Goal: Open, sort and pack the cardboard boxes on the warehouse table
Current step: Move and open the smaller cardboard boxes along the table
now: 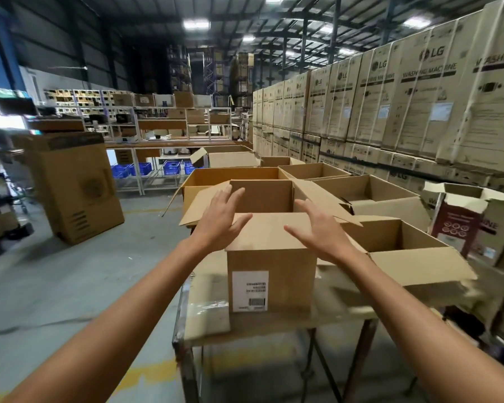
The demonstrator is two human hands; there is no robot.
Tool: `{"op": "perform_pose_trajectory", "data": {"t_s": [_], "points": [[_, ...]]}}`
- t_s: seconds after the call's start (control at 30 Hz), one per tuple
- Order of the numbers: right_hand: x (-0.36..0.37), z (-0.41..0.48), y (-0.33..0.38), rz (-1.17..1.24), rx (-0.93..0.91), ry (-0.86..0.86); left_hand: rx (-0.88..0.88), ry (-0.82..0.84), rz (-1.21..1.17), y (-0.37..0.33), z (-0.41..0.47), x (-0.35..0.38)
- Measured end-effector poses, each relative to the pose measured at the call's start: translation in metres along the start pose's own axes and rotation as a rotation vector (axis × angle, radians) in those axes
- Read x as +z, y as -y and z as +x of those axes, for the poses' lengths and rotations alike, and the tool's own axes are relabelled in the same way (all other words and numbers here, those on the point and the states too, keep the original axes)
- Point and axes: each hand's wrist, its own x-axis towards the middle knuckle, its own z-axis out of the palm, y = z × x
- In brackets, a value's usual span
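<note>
Plainly, the labelled box (271,274) stands at the near end of the table (245,327), right under two bare hands that reach forward over it. The left hand (220,219) is above the box's near-left corner, where the near flap meets the left flap. The right hand (320,231) is above the right part of the near flap. All the fingers (233,196) are straight and spread, gripping nothing. Whether the palms touch the cardboard or hang just over it cannot be told. The box's mouth lies just beyond the fingertips, with its flaps folded outward. One white label (250,290) is stuck low on the side facing the person. Seven open boxes show on the table in all. One is the labelled box, another open box (390,237) touches its right side, and five more stand in a row behind, the farthest partly hidden. Off the table to the right stands one torn box (472,216) with maroon print, and behind it rises a wall of washing-machine cartons (419,91).
</note>
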Motion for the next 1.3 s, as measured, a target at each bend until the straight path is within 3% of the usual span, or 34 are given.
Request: {"op": "perform_pose_trajectory", "data": {"t_s": [0.23,0.6,1.07,1.3], "points": [[0.016,-0.108,0.038,0.311,-0.063,-0.2,-0.055,-0.176,-0.16,-0.038,-0.129,-0.022],[0.136,-0.238,0.091,0.468,0.042,0.024,-0.32,-0.073,-0.079,0.005,-0.316,-0.006],[0.33,-0.211,0.199,0.431,0.099,0.222,-0.645,-0.02,-0.189,0.228,-0.428,-0.018],[0.404,-0.163,0.253,0.419,0.137,0.255,-0.668,-0.022,-0.2,0.338,-0.41,-0.044]]}}
